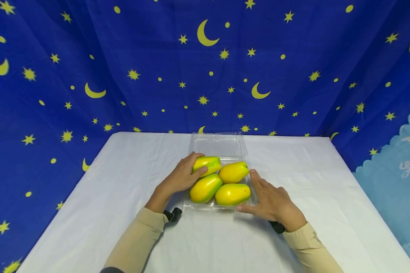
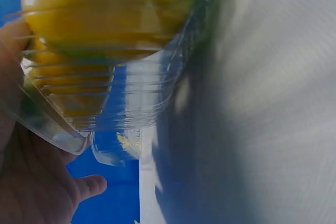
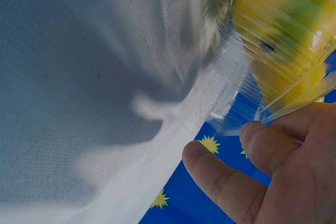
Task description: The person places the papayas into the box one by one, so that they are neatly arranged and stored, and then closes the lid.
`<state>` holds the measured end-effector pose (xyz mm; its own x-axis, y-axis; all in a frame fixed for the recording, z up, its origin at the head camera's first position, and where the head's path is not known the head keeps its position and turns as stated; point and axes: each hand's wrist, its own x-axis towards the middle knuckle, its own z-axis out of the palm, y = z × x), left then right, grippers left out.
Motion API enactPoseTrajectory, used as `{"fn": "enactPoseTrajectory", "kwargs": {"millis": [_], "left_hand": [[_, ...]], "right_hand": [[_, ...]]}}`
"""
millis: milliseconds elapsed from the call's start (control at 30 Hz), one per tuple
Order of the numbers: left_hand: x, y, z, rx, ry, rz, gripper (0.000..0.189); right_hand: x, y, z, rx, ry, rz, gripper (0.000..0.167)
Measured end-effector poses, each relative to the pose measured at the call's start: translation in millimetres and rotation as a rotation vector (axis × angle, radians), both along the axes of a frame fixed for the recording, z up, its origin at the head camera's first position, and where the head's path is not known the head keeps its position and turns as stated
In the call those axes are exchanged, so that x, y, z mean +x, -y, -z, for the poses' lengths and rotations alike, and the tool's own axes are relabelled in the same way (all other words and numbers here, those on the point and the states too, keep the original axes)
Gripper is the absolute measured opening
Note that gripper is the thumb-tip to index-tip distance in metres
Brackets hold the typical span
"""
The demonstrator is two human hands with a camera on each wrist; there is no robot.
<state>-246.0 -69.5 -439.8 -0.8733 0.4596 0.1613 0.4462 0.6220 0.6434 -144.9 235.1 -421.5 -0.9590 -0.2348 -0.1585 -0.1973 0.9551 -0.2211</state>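
Note:
A clear plastic clamshell box [image 1: 212, 206] lies on the table with several yellow-green papayas in it. My left hand [image 1: 181, 175] reaches over the box's left side, holding the back left papaya [image 1: 208, 163] between thumb and fingers. In front of that one sits another papaya [image 1: 205, 188]. My right hand [image 1: 271, 199] is at the box's right edge, fingers extended and thumb near the front corner. The back right papaya [image 1: 233, 172] and front right papaya [image 1: 233, 194] lie beside it. In the right wrist view, fingertips [image 3: 257, 135] rest right at the box's rim.
The box's transparent lid [image 1: 218, 146] is folded back toward the table's far edge. A white cloth [image 1: 150, 159] covers the table. Behind it hangs a blue curtain [image 1: 164, 57] with yellow moons and stars; a light blue panel [image 1: 396, 178] with white lettering is at the right.

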Motion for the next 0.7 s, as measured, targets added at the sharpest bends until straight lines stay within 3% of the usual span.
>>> {"fn": "enactPoseTrajectory", "kwargs": {"millis": [267,700], "left_hand": [[1.8,2.2,-1.4,-0.038,0.054,-0.011,0.06],[1.2,1.6,-0.9,0.025,0.031,0.017,0.056]], "right_hand": [[0.2,0.4,-1.4,0.009,-0.001,-0.004,0.128],[0.5,0.8,-1.2,0.003,0.01,0.008,0.128]]}}
